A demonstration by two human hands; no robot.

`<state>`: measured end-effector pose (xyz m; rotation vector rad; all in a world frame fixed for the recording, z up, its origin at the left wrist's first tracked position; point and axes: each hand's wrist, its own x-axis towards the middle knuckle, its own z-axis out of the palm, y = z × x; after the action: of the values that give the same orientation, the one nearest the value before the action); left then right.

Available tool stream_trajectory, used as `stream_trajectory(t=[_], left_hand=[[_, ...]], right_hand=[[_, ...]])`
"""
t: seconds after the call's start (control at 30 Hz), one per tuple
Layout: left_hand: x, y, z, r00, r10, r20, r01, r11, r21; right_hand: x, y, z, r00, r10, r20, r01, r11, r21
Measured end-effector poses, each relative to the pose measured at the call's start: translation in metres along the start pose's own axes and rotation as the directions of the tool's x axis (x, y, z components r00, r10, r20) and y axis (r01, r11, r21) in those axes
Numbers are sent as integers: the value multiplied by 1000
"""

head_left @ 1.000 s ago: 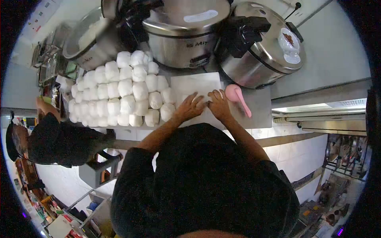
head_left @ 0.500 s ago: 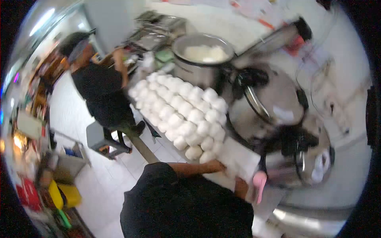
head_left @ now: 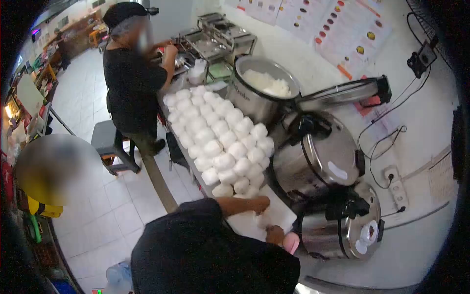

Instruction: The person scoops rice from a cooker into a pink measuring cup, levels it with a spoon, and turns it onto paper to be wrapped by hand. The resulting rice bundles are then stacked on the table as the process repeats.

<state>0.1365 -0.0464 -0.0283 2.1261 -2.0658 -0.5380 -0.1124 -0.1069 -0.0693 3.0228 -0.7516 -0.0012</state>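
Observation:
My left hand (head_left: 262,204) is closed over a white sheet (head_left: 283,211) on the counter, at the near end of the wrapped white bundles (head_left: 223,132). My right hand (head_left: 275,234) is closed a short way below it, beside a pink rounded object (head_left: 291,242). Something pale shows between the two hands, too small to make out. The bundles lie packed together in rows along the counter.
An open cooker (head_left: 264,81) holding white rice stands behind the bundles. Two lidded cookers (head_left: 313,164) (head_left: 338,230) stand at the right. A co-worker (head_left: 129,83) stands at the far end, near metal trays (head_left: 210,44) and a grey stool (head_left: 108,139).
The view has shifted and become sharper. My hands are still close together over the white sheet. The co-worker appears more upright, with hands still near the trays.

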Motion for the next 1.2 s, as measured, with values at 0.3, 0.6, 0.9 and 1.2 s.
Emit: stream_trajectory(t=[0.3, 0.6, 0.9, 1.2], left_hand=[[-60, 96, -18, 941, -330, -69, 332, 943, 26], [-21, 90, 39, 904, -347, -250, 253, 905, -343], [-118, 208, -110, 669, 78, -739, -556, 713, -427], [-180, 201, -123, 816, -194, -544, -219, 768, -602]], right_hand=[[44, 2, -43, 995, 96, 21, -98, 988, 116], [37, 8, 3, 941, 25, -337, -1, 997, 71], [-27, 25, -13, 985, 121, -123, -98, 979, 178], [-8, -16, -62, 946, 273, -176, -91, 743, 663]])
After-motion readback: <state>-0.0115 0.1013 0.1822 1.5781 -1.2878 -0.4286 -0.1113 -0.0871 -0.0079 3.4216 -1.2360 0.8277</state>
